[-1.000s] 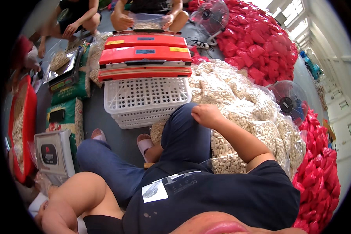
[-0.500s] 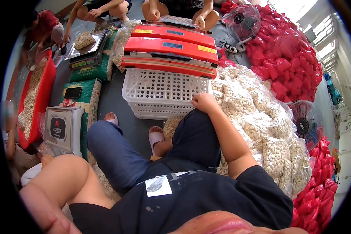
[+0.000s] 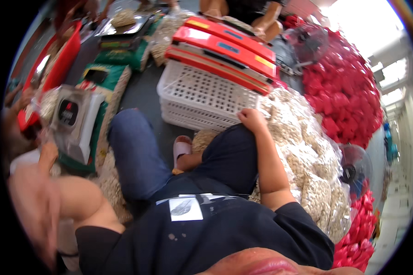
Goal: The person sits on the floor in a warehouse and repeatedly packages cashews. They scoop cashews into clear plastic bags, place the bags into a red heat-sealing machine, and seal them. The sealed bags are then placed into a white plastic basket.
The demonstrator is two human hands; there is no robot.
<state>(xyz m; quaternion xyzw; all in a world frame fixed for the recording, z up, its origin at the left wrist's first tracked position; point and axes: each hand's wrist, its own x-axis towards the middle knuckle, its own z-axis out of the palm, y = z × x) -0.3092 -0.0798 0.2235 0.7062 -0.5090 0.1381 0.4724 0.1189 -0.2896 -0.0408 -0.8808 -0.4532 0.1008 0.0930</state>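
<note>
My right hand [image 3: 252, 120] rests on my right knee with its fingers curled in, beside the near right corner of a white perforated plastic crate [image 3: 192, 103]. Nothing shows in that fist. Out at the lower left, my left hand [image 3: 36, 206] is raised and smeared by motion, so its fingers cannot be read. Red heat sealers [image 3: 225, 48] lie side by side on top of the crate. Clear bags of pale nuts or seeds [image 3: 303, 151] are heaped right beside my right forearm.
Left of my legs, a scale [image 3: 73, 119] sits on a green sack [image 3: 108, 91]. Another scale [image 3: 124, 26] bears a bag farther off. Co-workers sit around a long red tub [image 3: 62, 62]; one's hand [image 3: 48, 153] is near the scale. Red packets [image 3: 339, 87] and a fan [image 3: 353, 169] stand right.
My left arm has swung, and its hand has moved upward, blurring. My right hand stays on the knee. The view has tilted. A clear bag of nuts has appeared by the near scale.
</note>
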